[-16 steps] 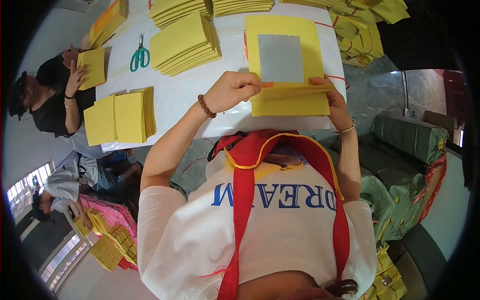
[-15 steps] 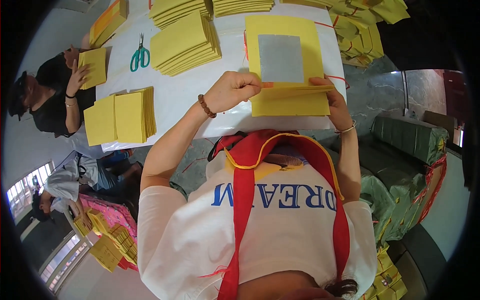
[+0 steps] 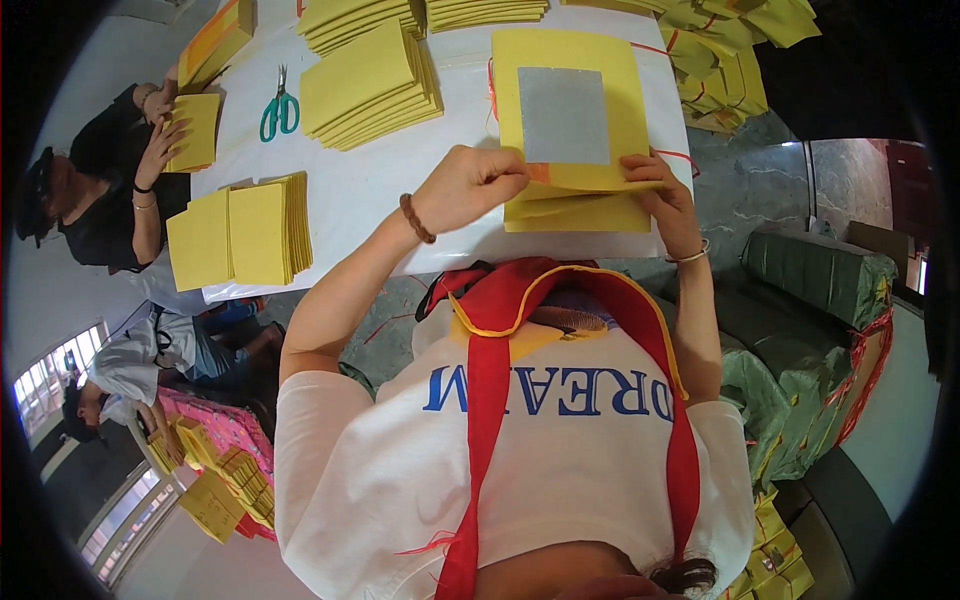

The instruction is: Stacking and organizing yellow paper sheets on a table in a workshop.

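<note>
In front of me at the table's near edge lies a stack of yellow paper sheets [image 3: 622,100] with a silver-grey square [image 3: 563,115] on its face. Its near part is partly folded, with a gap showing between the layers. My left hand [image 3: 475,187], its fingers curled closed, pinches the stack's left edge at the fold, beside a small orange patch [image 3: 538,172]. At the right edge my right hand [image 3: 664,195] grips the folded layers, fingers on top and the thumb partly hidden.
Folded yellow paper stacks [image 3: 365,85] and green-handled scissors [image 3: 280,108] lie on the white-covered table [image 3: 350,190]. Another bundle [image 3: 240,232] sits at the near left corner. A co-worker [image 3: 100,190] handles yellow paper at left. Green wrapped bales [image 3: 815,275] stand at right.
The near fold has opened slightly, its layers spreading apart. My right hand's fingers have shifted onto the top layer. My left hand has moved slightly right. The co-worker's hands have shifted.
</note>
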Demonstrator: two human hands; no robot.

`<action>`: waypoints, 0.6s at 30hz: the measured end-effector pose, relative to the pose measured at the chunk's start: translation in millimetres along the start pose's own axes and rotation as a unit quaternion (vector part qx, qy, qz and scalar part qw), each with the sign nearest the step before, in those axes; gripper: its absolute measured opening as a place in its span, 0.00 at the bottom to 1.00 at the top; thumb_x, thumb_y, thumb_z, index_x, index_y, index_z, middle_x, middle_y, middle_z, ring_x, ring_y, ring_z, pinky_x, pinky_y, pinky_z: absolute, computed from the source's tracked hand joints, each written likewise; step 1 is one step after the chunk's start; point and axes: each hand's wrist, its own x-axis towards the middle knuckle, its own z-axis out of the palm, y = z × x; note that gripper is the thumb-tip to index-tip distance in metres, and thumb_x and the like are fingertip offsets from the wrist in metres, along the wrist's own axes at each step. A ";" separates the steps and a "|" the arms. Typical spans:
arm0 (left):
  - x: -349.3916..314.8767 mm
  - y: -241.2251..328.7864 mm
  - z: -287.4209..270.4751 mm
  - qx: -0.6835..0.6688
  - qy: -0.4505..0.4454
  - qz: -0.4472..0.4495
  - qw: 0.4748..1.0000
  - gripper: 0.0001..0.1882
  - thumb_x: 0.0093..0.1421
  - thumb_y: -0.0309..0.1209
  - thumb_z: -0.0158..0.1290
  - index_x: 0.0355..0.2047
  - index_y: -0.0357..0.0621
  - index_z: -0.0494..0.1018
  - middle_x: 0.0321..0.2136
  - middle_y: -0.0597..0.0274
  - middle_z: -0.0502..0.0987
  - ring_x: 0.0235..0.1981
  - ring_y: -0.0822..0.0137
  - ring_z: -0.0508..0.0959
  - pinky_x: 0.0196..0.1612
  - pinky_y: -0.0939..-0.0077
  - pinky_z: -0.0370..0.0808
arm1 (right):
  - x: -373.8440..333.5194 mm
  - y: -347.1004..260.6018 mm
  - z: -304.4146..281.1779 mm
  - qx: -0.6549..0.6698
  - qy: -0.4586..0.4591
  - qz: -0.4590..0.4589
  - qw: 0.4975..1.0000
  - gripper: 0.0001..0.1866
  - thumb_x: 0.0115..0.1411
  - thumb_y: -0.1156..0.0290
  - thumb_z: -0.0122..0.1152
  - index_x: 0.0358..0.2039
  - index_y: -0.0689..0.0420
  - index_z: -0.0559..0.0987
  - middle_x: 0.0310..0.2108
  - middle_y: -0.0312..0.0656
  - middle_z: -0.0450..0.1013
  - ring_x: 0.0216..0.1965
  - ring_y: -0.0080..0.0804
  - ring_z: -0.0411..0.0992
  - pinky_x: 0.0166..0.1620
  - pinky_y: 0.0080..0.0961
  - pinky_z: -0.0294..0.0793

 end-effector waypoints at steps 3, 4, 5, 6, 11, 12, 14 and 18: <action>-6.4 7.8 8.6 0.120 0.130 0.209 0.962 0.12 0.54 0.29 0.53 0.38 0.40 0.74 0.26 0.59 0.75 0.25 0.70 0.74 0.29 0.80 0.70 | 2.3 1.5 9.8 -0.005 0.082 0.022 0.996 0.16 0.58 0.73 0.52 0.48 0.59 0.71 0.47 0.39 0.68 0.54 0.28 0.61 0.53 0.22 0.62; -7.2 10.5 10.9 0.166 0.155 0.244 0.943 0.18 0.51 0.26 0.54 0.44 0.45 0.71 0.35 0.55 0.75 0.29 0.62 0.75 0.30 0.76 0.72 | 2.9 -1.3 11.1 0.072 0.106 0.090 0.988 0.15 0.58 0.74 0.52 0.47 0.59 0.72 0.47 0.37 0.69 0.52 0.26 0.62 0.52 0.22 0.63; -7.3 13.9 13.6 0.165 0.155 0.243 0.943 0.18 0.51 0.26 0.54 0.44 0.45 0.71 0.35 0.55 0.75 0.29 0.62 0.75 0.30 0.76 0.72 | 3.0 -2.9 11.8 0.149 0.130 0.157 0.968 0.14 0.58 0.74 0.53 0.46 0.59 0.73 0.46 0.36 0.69 0.50 0.24 0.64 0.51 0.22 0.63; -7.4 17.6 16.2 0.223 0.131 0.268 0.928 0.20 0.50 0.24 0.54 0.45 0.47 0.71 0.39 0.55 0.73 0.31 0.60 0.74 0.32 0.74 0.73 | 3.2 -2.7 11.7 0.149 0.130 0.158 0.967 0.14 0.58 0.74 0.53 0.46 0.59 0.73 0.46 0.36 0.69 0.50 0.24 0.64 0.51 0.22 0.63; -6.3 12.4 19.4 0.329 0.043 0.296 0.895 0.23 0.46 0.21 0.54 0.45 0.51 0.71 0.48 0.53 0.66 0.35 0.56 0.73 0.36 0.69 0.73 | 4.8 -7.4 14.5 0.091 0.112 0.094 0.985 0.13 0.58 0.74 0.52 0.45 0.60 0.73 0.46 0.35 0.68 0.47 0.22 0.65 0.49 0.20 0.65; -5.7 11.2 20.1 0.351 0.030 0.292 0.889 0.24 0.45 0.23 0.55 0.45 0.51 0.70 0.49 0.54 0.66 0.36 0.56 0.72 0.37 0.69 0.72 | 4.3 -7.0 14.4 0.091 0.116 0.094 0.985 0.13 0.58 0.74 0.52 0.45 0.60 0.73 0.46 0.35 0.68 0.47 0.22 0.65 0.49 0.20 0.65; -5.3 10.6 22.2 0.372 0.014 0.289 0.882 0.24 0.44 0.25 0.56 0.45 0.50 0.70 0.49 0.55 0.65 0.37 0.56 0.71 0.38 0.69 0.72 | 3.6 -5.6 13.3 0.061 0.094 0.048 0.993 0.12 0.58 0.74 0.52 0.43 0.59 0.74 0.46 0.35 0.68 0.47 0.23 0.65 0.50 0.21 0.64; -6.1 11.3 23.0 0.353 0.000 0.309 0.883 0.26 0.43 0.32 0.59 0.45 0.46 0.70 0.47 0.57 0.67 0.41 0.57 0.68 0.42 0.68 0.70 | 3.0 -4.9 13.4 0.075 0.093 0.049 0.992 0.10 0.58 0.74 0.52 0.40 0.59 0.74 0.46 0.36 0.67 0.48 0.24 0.64 0.51 0.21 0.63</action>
